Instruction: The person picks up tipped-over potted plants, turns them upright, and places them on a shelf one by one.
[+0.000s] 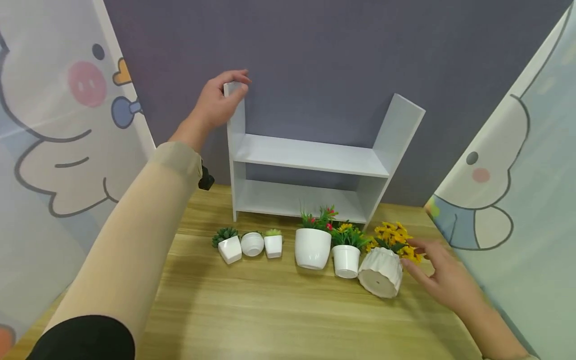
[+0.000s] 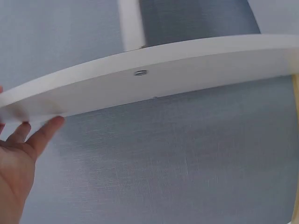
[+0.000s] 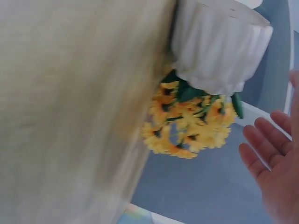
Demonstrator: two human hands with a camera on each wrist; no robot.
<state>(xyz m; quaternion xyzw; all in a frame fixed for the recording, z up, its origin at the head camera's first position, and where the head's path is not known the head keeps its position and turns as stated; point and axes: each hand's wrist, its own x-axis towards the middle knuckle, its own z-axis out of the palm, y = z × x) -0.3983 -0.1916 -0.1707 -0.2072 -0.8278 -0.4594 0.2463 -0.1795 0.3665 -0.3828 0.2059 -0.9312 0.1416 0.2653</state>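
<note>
Gripping shelf [image 1: 310, 154] with curled left fingers [image 1: 233, 76]; holding nothing in parted right fingers [image 1: 426, 245] beside yellow flowers [image 1: 390, 234] near right edge of bench [image 1: 279, 310].

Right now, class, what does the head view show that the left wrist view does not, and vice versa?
Only the head view shows the right hand, the yellow flowers and the red flowers. Only the left wrist view shows the small metal fitting on the white side panel. Both show the left hand, that panel and the grey backdrop.
</note>
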